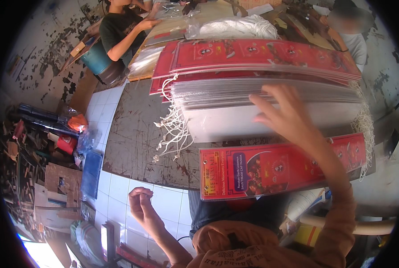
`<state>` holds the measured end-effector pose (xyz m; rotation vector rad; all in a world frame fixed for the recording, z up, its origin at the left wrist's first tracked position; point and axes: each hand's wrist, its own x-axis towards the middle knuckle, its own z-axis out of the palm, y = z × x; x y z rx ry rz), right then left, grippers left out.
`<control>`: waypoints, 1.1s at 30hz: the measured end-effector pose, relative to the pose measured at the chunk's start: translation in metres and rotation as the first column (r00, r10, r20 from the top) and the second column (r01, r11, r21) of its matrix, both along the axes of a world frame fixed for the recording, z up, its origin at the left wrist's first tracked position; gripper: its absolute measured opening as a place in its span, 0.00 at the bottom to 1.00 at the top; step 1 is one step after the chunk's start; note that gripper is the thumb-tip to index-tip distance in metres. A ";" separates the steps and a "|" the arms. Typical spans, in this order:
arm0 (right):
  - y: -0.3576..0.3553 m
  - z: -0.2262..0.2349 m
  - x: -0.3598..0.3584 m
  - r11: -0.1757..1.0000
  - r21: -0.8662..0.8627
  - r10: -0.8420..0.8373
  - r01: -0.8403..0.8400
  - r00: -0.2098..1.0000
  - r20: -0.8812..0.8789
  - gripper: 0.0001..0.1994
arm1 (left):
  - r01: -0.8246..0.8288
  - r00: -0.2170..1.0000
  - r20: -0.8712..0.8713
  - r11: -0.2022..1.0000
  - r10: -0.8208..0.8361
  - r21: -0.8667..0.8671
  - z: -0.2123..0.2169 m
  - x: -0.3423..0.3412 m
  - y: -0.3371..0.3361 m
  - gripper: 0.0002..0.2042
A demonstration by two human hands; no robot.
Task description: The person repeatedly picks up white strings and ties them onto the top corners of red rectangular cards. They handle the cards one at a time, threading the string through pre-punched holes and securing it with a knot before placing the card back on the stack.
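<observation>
A long red printed plastic sheet (262, 167) with punched holes at its left end lies along the table's near edge. Behind it, a thick stack of similar sheets (226, 120) leans with plain white backs toward me. Knotted white cords (175, 129) hang off the stack's left end, and more cords (364, 116) trail at its right end. My right hand (286, 109), slightly blurred, is over the stack's front face with fingers stretched apart. My left hand (144, 207) hovers off the table's near left edge, fingertips pinched together; whatever they hold, if anything, is too small to make out.
More red sheets (262, 53) lie at the stack's far side, with a bundle of white cord (239, 27) beyond. One person (123, 33) works at the far left, another (353, 42) at the far right. A blue-green drum (94, 60) and scrap wood (58, 183) stand left.
</observation>
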<state>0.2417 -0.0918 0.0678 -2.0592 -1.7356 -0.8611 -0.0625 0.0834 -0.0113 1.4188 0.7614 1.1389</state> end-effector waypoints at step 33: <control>-0.244 -0.098 -0.084 0.029 0.462 -0.862 0.886 0.256 -0.438 0.15 | 0.784 -0.592 0.776 0.064 -0.218 0.617 0.096 0.120 -0.194 0.35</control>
